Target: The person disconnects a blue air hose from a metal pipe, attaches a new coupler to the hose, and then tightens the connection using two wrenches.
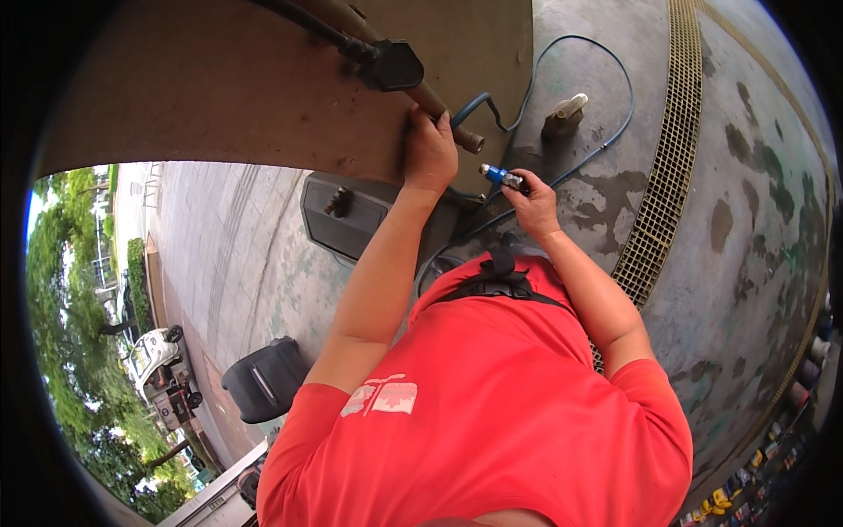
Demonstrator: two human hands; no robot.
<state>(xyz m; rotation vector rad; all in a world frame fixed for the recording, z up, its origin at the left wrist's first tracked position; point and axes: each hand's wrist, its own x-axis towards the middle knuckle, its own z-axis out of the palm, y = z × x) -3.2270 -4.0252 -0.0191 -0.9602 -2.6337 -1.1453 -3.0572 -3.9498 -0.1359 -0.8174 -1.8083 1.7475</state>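
My left hand [430, 151] is closed around a brown metal pipe [428, 98], close to its open end, beside a large brown panel [219, 88]. To the right and a little nearer, my right hand [534, 209] grips a short blue and silver fitting [502, 177]. It looks like a hose coupling. Its tip points up and left toward the pipe's end, with a small gap between them. A black knob-like piece [392, 66] sits on a bar above my left hand. Part of my left hand's fingers is hidden behind the pipe.
A blue hose [630, 92] loops over the concrete floor at the right, around a brown block-like object [562, 119]. A yellowish floor grate [659, 176] runs beyond it. Dark plastic cases [351, 215] and a dark bin-like object [265, 379] stand at the left. Outside, a vehicle [165, 373] is parked.
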